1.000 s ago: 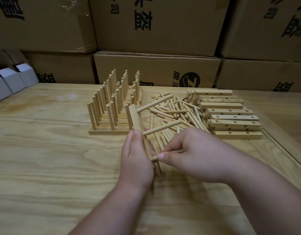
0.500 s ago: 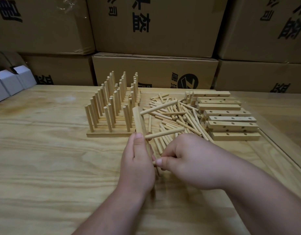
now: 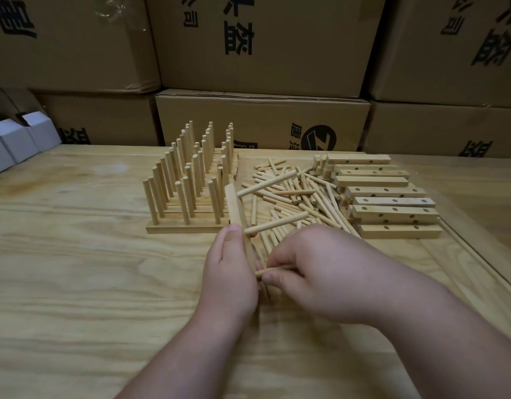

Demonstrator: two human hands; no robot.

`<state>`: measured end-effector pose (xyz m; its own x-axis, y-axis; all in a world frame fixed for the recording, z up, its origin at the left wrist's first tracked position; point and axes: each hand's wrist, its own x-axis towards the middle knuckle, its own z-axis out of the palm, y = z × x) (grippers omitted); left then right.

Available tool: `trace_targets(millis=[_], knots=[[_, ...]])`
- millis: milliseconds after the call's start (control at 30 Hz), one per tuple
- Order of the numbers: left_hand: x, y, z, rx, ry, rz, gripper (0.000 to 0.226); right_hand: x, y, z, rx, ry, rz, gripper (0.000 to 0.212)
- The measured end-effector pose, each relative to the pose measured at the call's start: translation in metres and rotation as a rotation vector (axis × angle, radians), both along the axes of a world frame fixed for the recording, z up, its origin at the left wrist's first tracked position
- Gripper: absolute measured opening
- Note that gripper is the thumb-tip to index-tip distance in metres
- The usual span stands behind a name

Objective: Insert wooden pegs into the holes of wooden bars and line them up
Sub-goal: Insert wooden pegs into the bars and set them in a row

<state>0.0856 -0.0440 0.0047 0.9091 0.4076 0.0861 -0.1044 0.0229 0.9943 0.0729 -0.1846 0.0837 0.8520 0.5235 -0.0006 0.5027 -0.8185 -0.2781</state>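
Observation:
My left hand (image 3: 230,272) grips a wooden bar (image 3: 235,208) held on edge, pointing away from me. Two pegs (image 3: 276,223) stick out of its right side. My right hand (image 3: 317,272) pinches a third peg (image 3: 263,272) with its tip against the near end of the bar. Behind my hands lies a loose pile of pegs (image 3: 294,194). Finished bars with upright pegs (image 3: 191,180) stand lined up at the centre left. Several bare bars with holes (image 3: 389,203) are stacked at the right.
Cardboard boxes (image 3: 263,122) form a wall along the far edge of the wooden table (image 3: 76,269). Small white boxes (image 3: 15,139) sit at the far left. A raised wooden strip (image 3: 475,272) runs along the table's right side.
The bar and both hands have stayed nearly in place. My right hand has brought the pinched peg closer against the near end of the bar.

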Motion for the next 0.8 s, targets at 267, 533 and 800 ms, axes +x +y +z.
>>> trace_targets(millis=[267,533,800], knots=[[-0.009,-0.002,-0.001,0.131,-0.082,-0.072,0.039,0.009,-0.004,-0.008,0.234,0.313,-0.063,0.031],[-0.012,-0.006,0.002,0.08,-0.197,-0.175,0.034,0.014,-0.017,0.008,0.225,0.222,-0.196,0.015],[-0.004,-0.006,0.007,-0.257,-0.168,-0.22,0.033,0.02,-0.055,0.033,0.528,0.076,-0.305,0.062]])
